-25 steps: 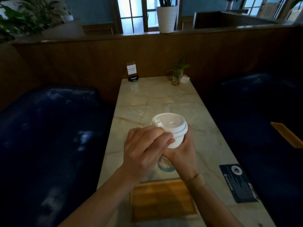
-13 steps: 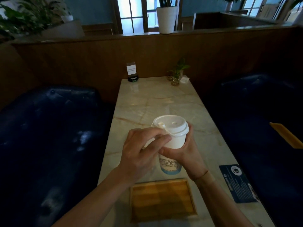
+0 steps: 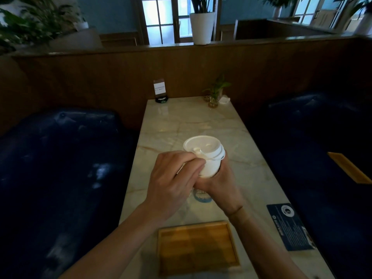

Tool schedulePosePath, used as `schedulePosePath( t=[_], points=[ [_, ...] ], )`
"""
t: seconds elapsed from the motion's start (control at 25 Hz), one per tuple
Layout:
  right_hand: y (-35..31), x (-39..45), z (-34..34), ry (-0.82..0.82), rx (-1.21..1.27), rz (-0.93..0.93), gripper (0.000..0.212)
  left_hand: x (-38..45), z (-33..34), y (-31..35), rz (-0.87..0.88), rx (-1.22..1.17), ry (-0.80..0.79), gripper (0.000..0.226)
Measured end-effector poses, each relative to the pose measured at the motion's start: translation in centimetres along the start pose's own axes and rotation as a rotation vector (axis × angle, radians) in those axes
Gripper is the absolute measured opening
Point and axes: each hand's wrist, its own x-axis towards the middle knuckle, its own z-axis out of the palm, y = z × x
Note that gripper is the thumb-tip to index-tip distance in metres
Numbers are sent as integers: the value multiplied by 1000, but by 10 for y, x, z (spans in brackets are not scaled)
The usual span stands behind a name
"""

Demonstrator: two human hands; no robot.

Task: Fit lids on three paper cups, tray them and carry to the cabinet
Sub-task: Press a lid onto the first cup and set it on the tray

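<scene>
Obs.: the paper cup (image 3: 209, 168) was held up over the middle of the marble table (image 3: 231, 158), beyond the wooden tray (image 3: 198, 247), and tilted with its top leaning toward the person. A white lid (image 3: 203, 148) sat on the cup; the seat looked uneven on the right side, though I could not tell whether it was fully pressed home.

Right hand (image 3: 219, 184): fingers curled round the lower body of the cup, clamping it from the right and below.

Left hand (image 3: 173, 182): fingers bent together, tips pinching at the near edge of the lid by the small sip tab.

Tray lay flat near the table's near edge, with nothing on it. A dark blue printed card (image 3: 290, 226) lay on the table to the tray's right. At the far end stood a small sign holder (image 3: 160, 91) and a small potted plant (image 3: 216, 93).
</scene>
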Motion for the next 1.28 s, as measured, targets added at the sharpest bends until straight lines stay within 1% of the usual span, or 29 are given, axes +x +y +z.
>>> schedulePosePath(
  t=[0.12,0.2,0.36,0.44,0.56,0.64,0.68,0.84,0.92,1.0,1.12,1.28],
  points=[
    [4,-4,5,92,7,15,90,1,-2,6,31,35,-36,10],
    [6,-8,3,105,20,16,87,1,-3,7,35,31,-35,11],
    [10,-19,-5,87,30,15,81,-7,-5,6,9,-57,7,11],
    [9,-22,-7,69,37,35,82,-10,-5,4,-9,-115,29,15],
    [9,-22,-8,-4,69,75,83,-12,-5,3,-32,-177,29,17],
    [9,-21,-9,-47,77,84,88,-14,-6,4,-84,-228,-8,12],
    [10,-22,-10,-54,63,74,91,-15,-8,4,-140,-269,-41,11],
    [15,-23,-12,-51,-20,59,90,-10,-18,4,-469,-504,-209,8],
    [16,-28,-13,-66,-6,61,92,-1,-21,2,-543,-526,-260,13],
    [15,-33,-12,-73,28,60,97,7,-23,-1,-551,-561,-322,17],
    [14,-38,-14,-76,47,49,98,10,-26,-3,-520,-632,-379,16],
    [13,-43,-11,13,-8,10,101,11,-24,-1,-501,-637,-389,14]
  ],
)
